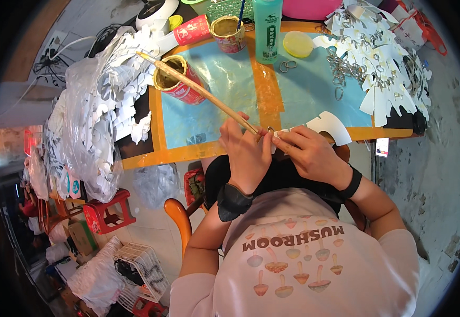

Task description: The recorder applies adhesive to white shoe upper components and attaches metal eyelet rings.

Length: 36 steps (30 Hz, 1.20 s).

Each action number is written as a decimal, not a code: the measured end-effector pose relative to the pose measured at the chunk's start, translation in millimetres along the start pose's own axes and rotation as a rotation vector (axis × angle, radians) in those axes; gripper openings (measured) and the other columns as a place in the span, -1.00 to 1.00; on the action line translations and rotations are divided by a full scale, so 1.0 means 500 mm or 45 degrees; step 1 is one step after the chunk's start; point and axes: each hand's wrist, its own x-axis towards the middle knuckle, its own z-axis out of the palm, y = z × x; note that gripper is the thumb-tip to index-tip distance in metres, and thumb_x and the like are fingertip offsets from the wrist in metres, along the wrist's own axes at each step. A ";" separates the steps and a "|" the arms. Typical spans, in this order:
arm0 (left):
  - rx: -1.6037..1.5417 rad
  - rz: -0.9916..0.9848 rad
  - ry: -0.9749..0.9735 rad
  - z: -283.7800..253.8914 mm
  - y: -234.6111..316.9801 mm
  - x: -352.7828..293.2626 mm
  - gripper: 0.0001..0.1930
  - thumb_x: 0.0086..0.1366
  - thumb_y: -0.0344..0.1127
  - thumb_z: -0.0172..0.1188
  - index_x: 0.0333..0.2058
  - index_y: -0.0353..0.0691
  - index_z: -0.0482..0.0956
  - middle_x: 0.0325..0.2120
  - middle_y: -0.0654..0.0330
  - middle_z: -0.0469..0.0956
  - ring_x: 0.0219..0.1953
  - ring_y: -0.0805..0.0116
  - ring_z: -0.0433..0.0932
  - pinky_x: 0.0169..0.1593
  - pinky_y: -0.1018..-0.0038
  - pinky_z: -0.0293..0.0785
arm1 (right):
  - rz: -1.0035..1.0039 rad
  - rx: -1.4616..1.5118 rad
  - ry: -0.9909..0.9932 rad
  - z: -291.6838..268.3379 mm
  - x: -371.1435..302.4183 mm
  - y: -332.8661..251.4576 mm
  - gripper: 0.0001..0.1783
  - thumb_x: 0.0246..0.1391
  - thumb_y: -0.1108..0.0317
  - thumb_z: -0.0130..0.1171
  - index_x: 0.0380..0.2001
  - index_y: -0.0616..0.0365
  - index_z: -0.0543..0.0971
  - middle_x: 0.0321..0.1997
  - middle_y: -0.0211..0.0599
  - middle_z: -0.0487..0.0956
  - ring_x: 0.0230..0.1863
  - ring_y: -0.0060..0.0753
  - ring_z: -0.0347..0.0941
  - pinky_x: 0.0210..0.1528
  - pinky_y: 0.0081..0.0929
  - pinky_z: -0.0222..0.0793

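Head view shows both bare hands meeting just past the near edge of the surface point(219, 66), in front of the person's body. The left hand point(244, 158) rises steeply from a black cuff point(233, 202), its wrist bent and its fingers curled inward; its grip is narrow around the lower end of a wooden stick point(203, 92), which slants up and left across a red tin point(190, 94). The right hand point(311, 154) comes in from the right, forearm angled up and left, a black band point(354, 182) at the wrist, back of the hand upward. Its grip is pinched on the narrow end of a white cut-out piece point(331, 127), whose broad end fans out to the right beyond the knuckles, over the surface's near edge. Thumbs and fingertips of both hands almost touch, with a small metal ring point(270, 129) close between them; which fingers hold it, I cannot tell.
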 end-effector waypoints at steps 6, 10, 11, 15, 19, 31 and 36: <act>-0.016 -0.027 0.013 0.003 0.011 -0.003 -0.89 0.00 -0.41 0.23 -0.51 -0.29 0.49 -0.16 -0.07 0.29 -0.08 -0.01 0.24 -0.01 0.19 0.14 | 0.046 0.153 0.034 -0.007 0.004 0.000 -0.52 -0.25 0.62 0.10 -0.11 0.33 0.45 -0.24 -0.19 0.49 -0.25 -0.16 0.38 -0.17 -0.38 0.36; -0.024 -0.087 0.105 0.012 0.023 -0.022 -0.87 -0.01 -0.44 0.20 -0.52 -0.35 0.44 -0.14 -0.10 0.26 -0.08 -0.04 0.22 -0.01 0.17 0.13 | 0.250 0.286 0.016 -0.002 -0.006 -0.001 -0.46 -0.30 0.64 0.08 -0.08 0.31 0.42 -0.22 -0.17 0.50 -0.24 -0.13 0.38 -0.16 -0.36 0.36; -0.042 -0.134 0.112 0.013 0.027 -0.027 -0.86 -0.02 -0.45 0.19 -0.52 -0.37 0.43 -0.12 -0.11 0.25 -0.07 -0.06 0.21 -0.01 0.17 0.13 | 0.231 0.261 0.013 -0.006 -0.003 -0.003 -0.45 -0.30 0.64 0.08 -0.07 0.30 0.42 -0.21 -0.18 0.50 -0.24 -0.14 0.38 -0.16 -0.36 0.36; -0.020 -0.234 0.181 0.024 0.029 -0.043 -0.87 -0.03 -0.45 0.20 -0.52 -0.35 0.43 -0.13 -0.10 0.25 -0.07 -0.04 0.21 0.00 0.18 0.12 | 0.111 0.162 0.009 -0.007 0.004 -0.004 -0.42 -0.30 0.62 0.09 -0.04 0.27 0.43 -0.20 -0.20 0.50 -0.23 -0.15 0.38 -0.16 -0.35 0.37; 0.005 -0.242 0.204 0.029 0.027 -0.040 -0.85 -0.03 -0.44 0.22 -0.53 -0.34 0.43 -0.14 -0.09 0.25 -0.08 -0.04 0.20 -0.01 0.18 0.12 | 0.067 0.118 0.020 0.001 0.002 0.000 -0.45 -0.28 0.61 0.10 -0.06 0.23 0.47 -0.19 -0.23 0.50 -0.22 -0.17 0.38 -0.14 -0.36 0.37; 0.073 -0.075 0.173 0.025 0.012 -0.039 -0.72 0.00 -0.47 0.17 -0.27 -0.25 0.33 -0.22 0.03 0.34 -0.10 0.00 0.21 -0.05 0.20 0.09 | 0.066 0.050 -0.002 0.002 0.006 -0.006 -0.51 -0.24 0.58 0.11 -0.09 0.21 0.50 -0.21 -0.25 0.48 -0.22 -0.21 0.38 -0.16 -0.37 0.36; 0.053 0.079 0.144 0.027 0.005 -0.039 -0.80 0.04 -0.55 0.12 -0.29 -0.37 0.44 -0.36 0.06 0.45 -0.07 0.02 0.30 -0.10 0.19 0.08 | 0.053 0.039 0.010 0.004 0.002 -0.003 -0.51 -0.25 0.59 0.11 -0.10 0.26 0.47 -0.21 -0.26 0.48 -0.23 -0.20 0.38 -0.16 -0.38 0.36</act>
